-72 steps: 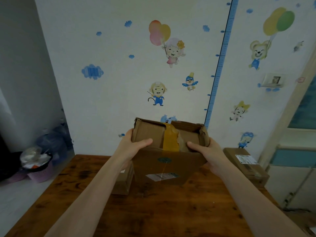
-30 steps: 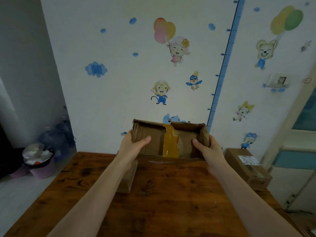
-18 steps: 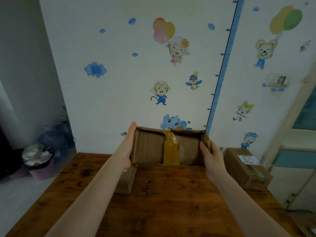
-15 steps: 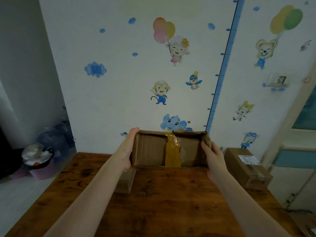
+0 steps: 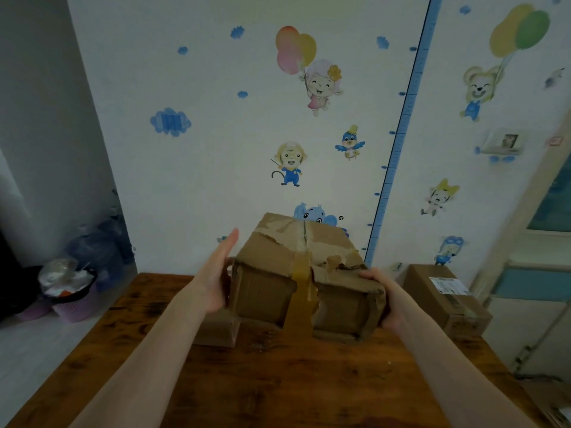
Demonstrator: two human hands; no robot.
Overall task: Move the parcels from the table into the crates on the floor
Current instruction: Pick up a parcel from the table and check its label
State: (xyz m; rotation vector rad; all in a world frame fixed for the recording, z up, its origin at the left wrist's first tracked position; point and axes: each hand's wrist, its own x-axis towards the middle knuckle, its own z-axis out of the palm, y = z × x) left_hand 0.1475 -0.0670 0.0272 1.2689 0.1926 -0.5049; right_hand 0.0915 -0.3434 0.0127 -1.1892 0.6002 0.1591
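A torn brown cardboard parcel [image 5: 306, 273] with a yellowish tape strip hangs above the wooden table [image 5: 278, 381], its taped top tilted toward me. My left hand [image 5: 216, 279] presses flat against its left side, fingers straight. On the right side my right hand [image 5: 386, 299] grips the parcel's lower corner. A smaller cardboard parcel [image 5: 216, 332] lies on the table under the left hand, mostly hidden. Another parcel [image 5: 445, 299] with a white label sits at the table's right edge. No crate is in view.
A wall with cartoon stickers [image 5: 290, 163] rises right behind the table. On the floor at the left stand a purple basket [image 5: 75, 305] full of rubbish and a large water bottle [image 5: 99, 248]. A doorway and cabinet [image 5: 531, 291] are at the right.
The parcel has been turned between my hands, from showing its open flap side upright to its taped top tilted toward me, and it has come a little nearer. Both hands kept hold.
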